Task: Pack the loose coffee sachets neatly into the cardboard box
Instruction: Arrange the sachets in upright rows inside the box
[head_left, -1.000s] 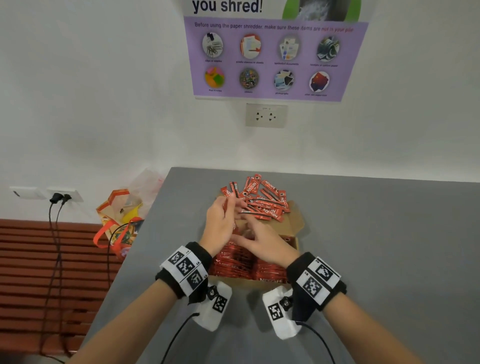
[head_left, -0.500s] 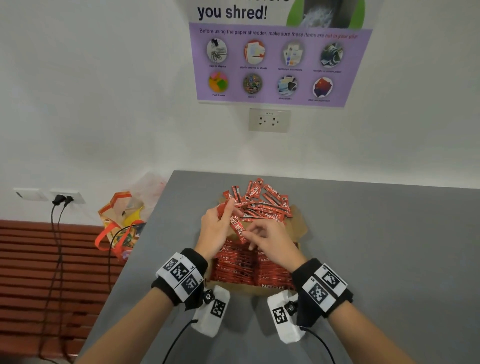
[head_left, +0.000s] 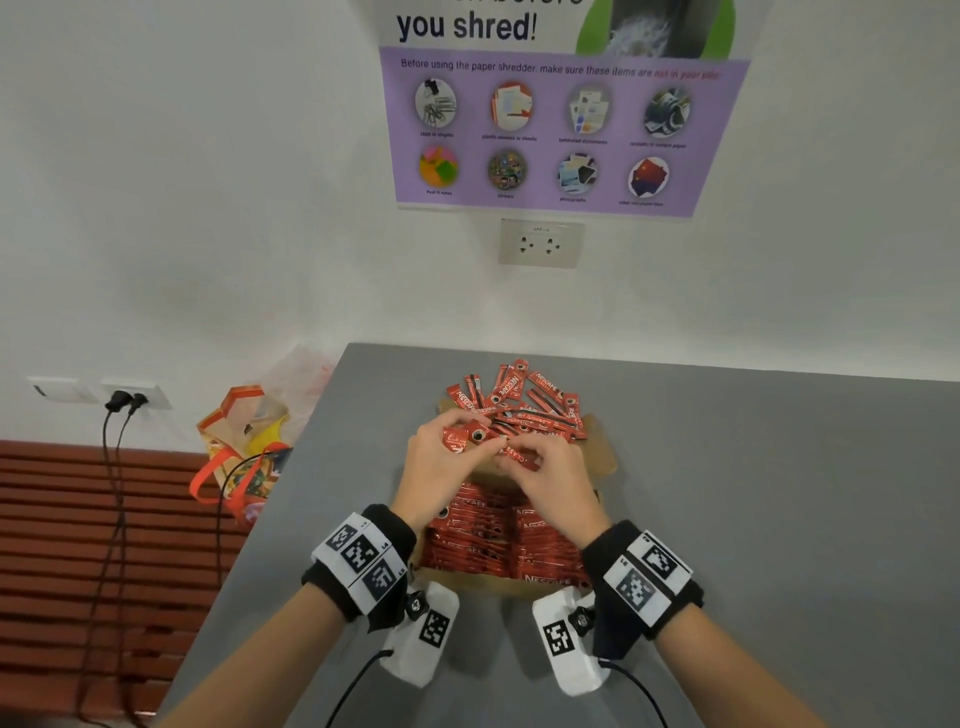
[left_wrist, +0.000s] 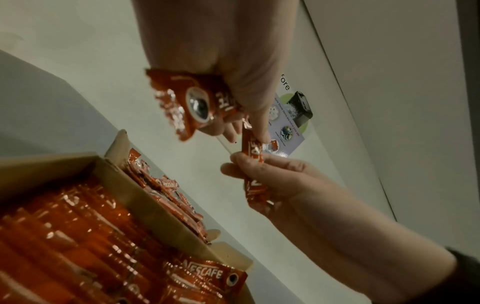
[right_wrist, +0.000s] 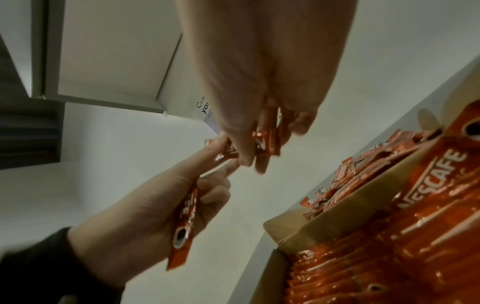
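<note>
An open cardboard box (head_left: 602, 452) on the grey table holds neat rows of red coffee sachets (head_left: 498, 540). A heap of loose sachets (head_left: 519, 400) lies on its far flap and the table beyond. Above the box my left hand (head_left: 447, 457) grips a small bundle of sachets (left_wrist: 192, 107). My right hand (head_left: 545, 462) pinches one more sachet (left_wrist: 253, 170) by its end, and its other end touches the left fingertips. In the right wrist view the left hand (right_wrist: 155, 205) holds its sachet (right_wrist: 183, 228) upright.
The grey table (head_left: 779, 519) has open surface to the right of the box. A colourful bag (head_left: 244, 441) sits beside the table's left edge, by a wooden slatted bench (head_left: 62, 545). Cables hang from a wall socket (head_left: 124, 395).
Both hands have come together above the box. The left hand now holds a bundle of sachets, and the right hand brings a single sachet up against it.
</note>
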